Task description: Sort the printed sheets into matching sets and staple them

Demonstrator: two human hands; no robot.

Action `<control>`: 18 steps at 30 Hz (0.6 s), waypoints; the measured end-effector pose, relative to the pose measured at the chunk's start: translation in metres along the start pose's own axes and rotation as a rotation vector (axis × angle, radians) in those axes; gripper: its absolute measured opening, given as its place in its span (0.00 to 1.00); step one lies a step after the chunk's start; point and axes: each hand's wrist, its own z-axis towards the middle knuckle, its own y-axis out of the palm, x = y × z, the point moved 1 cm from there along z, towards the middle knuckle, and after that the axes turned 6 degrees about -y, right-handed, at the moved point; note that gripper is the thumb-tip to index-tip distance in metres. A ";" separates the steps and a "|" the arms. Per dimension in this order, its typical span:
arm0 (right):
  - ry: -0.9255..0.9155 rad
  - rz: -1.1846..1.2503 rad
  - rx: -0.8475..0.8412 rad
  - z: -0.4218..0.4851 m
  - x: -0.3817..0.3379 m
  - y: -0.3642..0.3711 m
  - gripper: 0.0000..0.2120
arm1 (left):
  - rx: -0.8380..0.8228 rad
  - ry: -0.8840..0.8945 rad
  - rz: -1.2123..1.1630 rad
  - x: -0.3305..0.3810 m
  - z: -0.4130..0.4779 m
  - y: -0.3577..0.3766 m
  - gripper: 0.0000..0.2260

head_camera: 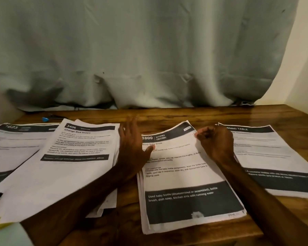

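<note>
At six o'clock on the table [167, 116], the limp kitchen sheets [185, 176] are pinched at a top corner by the right hand [215, 142]; the left hand [132, 148], fingers spread, is laid flat.

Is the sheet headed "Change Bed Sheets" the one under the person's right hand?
No. The right hand pinches the top corner of the "Wash baby bottle" sheet; the "Change Bed Sheets" sheet lies further left.

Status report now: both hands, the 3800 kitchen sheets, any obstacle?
Left hand open, flat on 3800 stack. Right hand pinching its top right corner. No obstacle seen.
</note>
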 end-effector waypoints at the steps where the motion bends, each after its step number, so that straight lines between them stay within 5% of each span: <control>1: -0.054 -0.045 0.035 -0.003 -0.002 -0.002 0.04 | 0.070 0.063 0.086 0.004 0.000 -0.003 0.41; 3: -0.208 -0.096 0.099 -0.012 -0.010 -0.004 0.06 | 0.090 0.155 0.078 0.013 0.001 -0.008 0.30; 5: -0.321 -0.121 0.107 -0.023 -0.023 0.000 0.05 | -0.140 0.081 -0.167 0.026 0.001 -0.012 0.13; 8: -0.615 -0.170 0.057 -0.039 -0.042 0.009 0.03 | -0.594 -0.319 -0.672 0.043 0.000 -0.013 0.23; 10: -0.831 -0.185 -0.004 -0.048 -0.049 0.013 0.03 | -0.656 -0.559 -0.854 0.043 0.005 -0.013 0.30; 13: -1.012 -0.201 -0.116 -0.057 -0.052 0.017 0.05 | -0.589 -0.616 -0.829 0.027 0.008 -0.009 0.19; 15: -0.987 -0.140 -0.215 -0.054 -0.052 0.014 0.06 | -0.566 -0.552 -0.688 0.016 0.006 -0.004 0.12; 18: -0.638 0.103 -0.123 -0.031 -0.042 -0.002 0.10 | -0.571 -0.554 -0.663 0.012 0.005 -0.001 0.11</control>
